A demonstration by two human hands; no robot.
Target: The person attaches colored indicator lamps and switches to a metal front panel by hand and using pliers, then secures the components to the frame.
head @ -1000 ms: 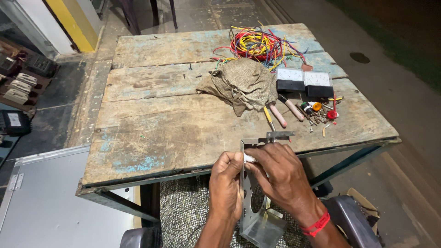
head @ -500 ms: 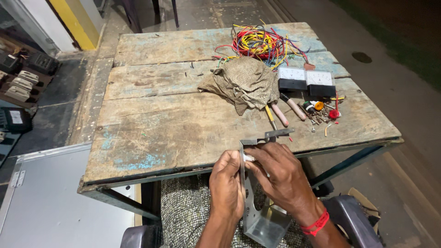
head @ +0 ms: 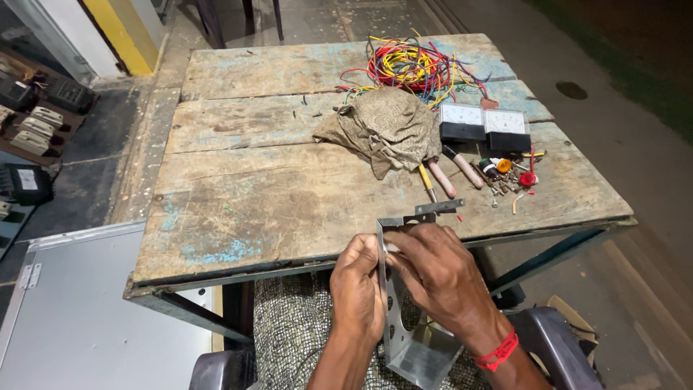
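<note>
With both hands, left hand [head: 359,289] and right hand [head: 439,278], your fingers pinch the metal bracket [head: 404,328] at the table's [head: 238,209] near edge; the meters [head: 485,123] and wires [head: 411,65] lie unfitted near the far right corner.

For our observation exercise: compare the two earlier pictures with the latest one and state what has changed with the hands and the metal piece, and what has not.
Very little changed. Both the left hand and right hand keep hold of the bent metal bracket at the near table edge, fingers shifting only slightly at its top. The cloth bundle, coloured wires, two panel meters and wooden table stayed put.
</note>
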